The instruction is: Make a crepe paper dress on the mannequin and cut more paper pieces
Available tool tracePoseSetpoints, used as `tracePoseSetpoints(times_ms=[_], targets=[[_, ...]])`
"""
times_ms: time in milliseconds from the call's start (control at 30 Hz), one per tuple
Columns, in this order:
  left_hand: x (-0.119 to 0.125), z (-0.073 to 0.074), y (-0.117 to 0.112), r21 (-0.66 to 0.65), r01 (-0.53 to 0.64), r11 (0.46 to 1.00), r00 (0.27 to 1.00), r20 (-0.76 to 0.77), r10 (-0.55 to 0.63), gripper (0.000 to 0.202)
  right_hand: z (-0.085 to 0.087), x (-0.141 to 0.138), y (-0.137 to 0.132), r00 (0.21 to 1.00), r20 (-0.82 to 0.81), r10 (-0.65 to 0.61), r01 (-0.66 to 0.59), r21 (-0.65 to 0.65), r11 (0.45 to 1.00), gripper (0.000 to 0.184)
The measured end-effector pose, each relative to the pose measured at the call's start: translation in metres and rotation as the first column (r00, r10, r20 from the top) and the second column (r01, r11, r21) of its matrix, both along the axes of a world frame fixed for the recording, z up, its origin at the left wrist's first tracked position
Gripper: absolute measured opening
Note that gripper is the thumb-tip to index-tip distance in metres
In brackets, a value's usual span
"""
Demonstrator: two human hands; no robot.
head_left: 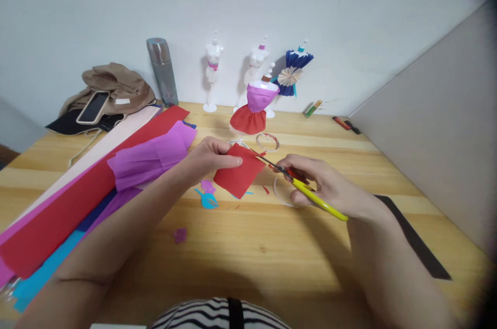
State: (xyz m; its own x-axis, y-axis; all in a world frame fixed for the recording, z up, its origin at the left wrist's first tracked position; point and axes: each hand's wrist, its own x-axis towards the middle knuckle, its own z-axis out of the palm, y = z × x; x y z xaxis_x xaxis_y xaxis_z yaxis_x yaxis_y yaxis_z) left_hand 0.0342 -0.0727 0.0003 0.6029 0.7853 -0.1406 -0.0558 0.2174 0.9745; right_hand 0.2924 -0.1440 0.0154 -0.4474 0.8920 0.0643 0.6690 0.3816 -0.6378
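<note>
My left hand pinches a piece of red crepe paper between thumb and fingers, above the table. Yellow-handled scissors are gripped in my right hand, their blades at the paper's upper right edge. A thin red strip hangs by the blades. Below the paper lie a blue leaf-shaped cutout, a purple scrap and small red bits. Just beyond stands a small dress form with a purple top and red skirt.
Red, purple, pink and blue paper sheets are stacked at left. Behind them are a phone, a brown cloth and a flask. More dress forms stand by the wall. A dark flat strip lies at right.
</note>
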Motion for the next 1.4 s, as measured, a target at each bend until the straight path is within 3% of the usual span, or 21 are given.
tracePoseSetpoints(times_ms=[667,967,1400], targets=[[0.006,-0.013,-0.006,0.081,0.064,0.995,0.995,-0.076,-0.058,0.015,0.0,-0.01,0.001,1.0,-0.006,0.029,-0.029,-0.038,0.999,0.036],[0.005,-0.012,-0.004,0.092,0.065,0.994,0.996,-0.068,-0.059,0.018,-0.015,-0.002,0.005,0.995,-0.097,-0.013,-0.001,-0.139,0.99,0.053],[0.005,-0.015,-0.003,0.061,0.079,0.995,0.996,-0.047,-0.076,0.017,-0.015,-0.002,0.005,0.984,-0.164,-0.071,0.024,-0.27,0.963,0.047]])
